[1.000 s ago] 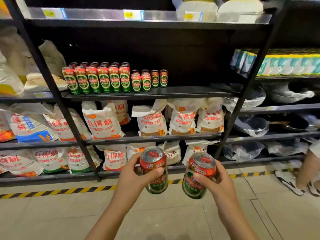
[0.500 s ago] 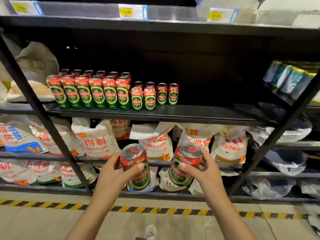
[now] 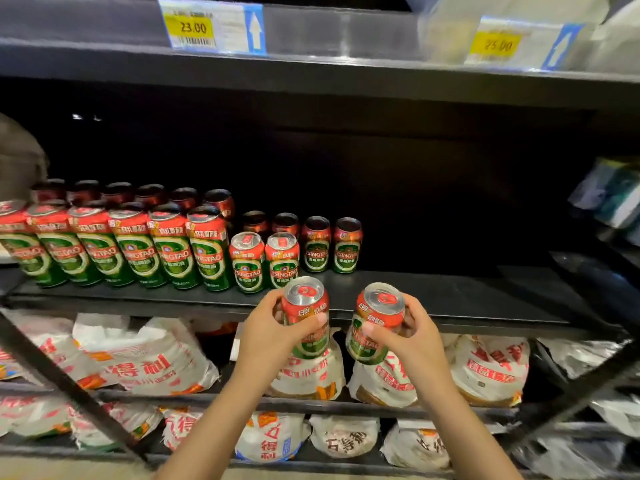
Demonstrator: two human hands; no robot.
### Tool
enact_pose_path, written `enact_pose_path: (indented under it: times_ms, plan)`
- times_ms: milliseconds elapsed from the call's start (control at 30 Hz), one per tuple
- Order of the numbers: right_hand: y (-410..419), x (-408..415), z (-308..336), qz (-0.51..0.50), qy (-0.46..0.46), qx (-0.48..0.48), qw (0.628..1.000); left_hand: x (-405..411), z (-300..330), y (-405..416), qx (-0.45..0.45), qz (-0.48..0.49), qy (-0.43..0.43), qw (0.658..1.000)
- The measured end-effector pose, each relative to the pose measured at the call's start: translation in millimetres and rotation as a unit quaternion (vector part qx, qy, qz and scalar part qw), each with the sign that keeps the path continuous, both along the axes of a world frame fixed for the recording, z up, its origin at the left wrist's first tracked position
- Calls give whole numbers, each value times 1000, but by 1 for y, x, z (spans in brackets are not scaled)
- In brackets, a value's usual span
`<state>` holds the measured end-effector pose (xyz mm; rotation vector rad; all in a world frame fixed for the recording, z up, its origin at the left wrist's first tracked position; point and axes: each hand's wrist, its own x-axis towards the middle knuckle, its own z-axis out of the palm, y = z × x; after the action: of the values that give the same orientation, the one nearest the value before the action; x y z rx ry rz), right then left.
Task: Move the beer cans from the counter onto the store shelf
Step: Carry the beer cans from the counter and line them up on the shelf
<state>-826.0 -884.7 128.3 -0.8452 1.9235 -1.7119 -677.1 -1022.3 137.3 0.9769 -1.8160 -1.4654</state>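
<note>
Presently, the store shelf [image 3: 450,299], a black metal rack, spans the view; its middle board carries the stock and lies bare to the right of the last cans. On its left stand the tall Tsingtao cans [image 3: 173,251], red above and green below, in a front row with a darker row behind. Beside them stand the short Tsingtao cans [image 3: 282,259], two forward and four farther back, each lettered "TSINGTAO" with Chinese characters on the red band. Below lie white flour bags [image 3: 145,362] printed in red Chinese characters. On the board above, a yellow price tag [image 3: 193,27] reads "23.00"; a second tag [image 3: 497,45] is blurred, seemingly "25.00".

My left hand [image 3: 273,336] grasps one short beer can [image 3: 306,317] and my right hand [image 3: 412,341] grasps another beer can [image 3: 377,323], fingers curled round each; both are in the air just before the shelf's front edge, the right one tilted. I judge the step to be placement: each can wants lifting over the edge, righting, and setting down right of the forward pair, labels outward.
</note>
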Motion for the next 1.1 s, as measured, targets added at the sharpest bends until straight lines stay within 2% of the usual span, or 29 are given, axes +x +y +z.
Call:
enact_pose_path:
  times_ms: [400, 1000, 1100]
  plan:
    - [-82, -83, -11, 40, 27, 22, 999, -86, -9, -53, -11, 41, -26, 999]
    - [-115, -106, -32, 79, 51, 37, 995, -108, -20, -49, -40, 90, -54, 994]
    - [-115, -106, -34, 84, 53, 36, 994, -107, -25, -49, -74, 84, -79, 991]
